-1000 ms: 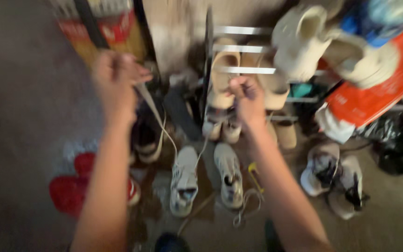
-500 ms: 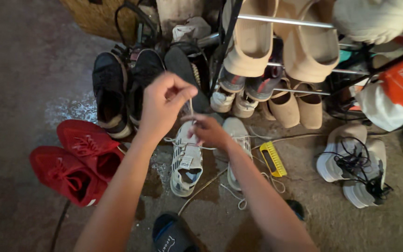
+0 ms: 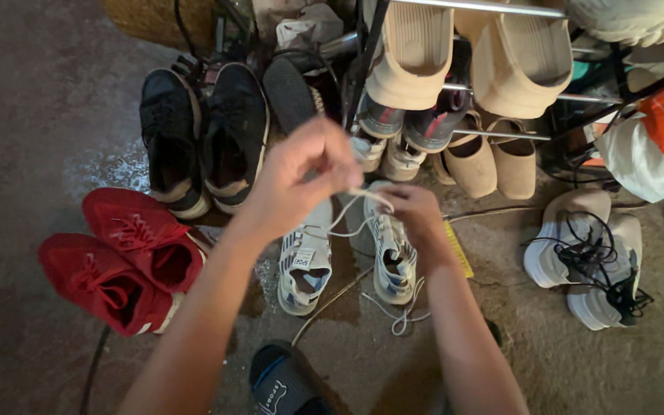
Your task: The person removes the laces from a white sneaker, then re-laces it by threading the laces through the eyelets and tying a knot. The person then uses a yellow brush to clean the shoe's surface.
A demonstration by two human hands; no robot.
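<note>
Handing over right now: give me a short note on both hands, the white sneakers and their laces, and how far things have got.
Left hand: raised, grip pinched on a white lace.
Right hand: low over the right white sneaker, fingers on the same lace.
Left white sneaker stands beside it on the floor.
Done: lace pulled up between both hands.
Left: loose lace ends trail on the floor; no knot visible.

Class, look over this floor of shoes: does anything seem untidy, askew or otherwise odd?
Yes. The white sneakers have loose laces trailing over the floor, one lace pulled up between the left hand and right hand. A dark wet-looking patch spreads under them. The grey sneakers carry a tangled heap of black laces.
</note>
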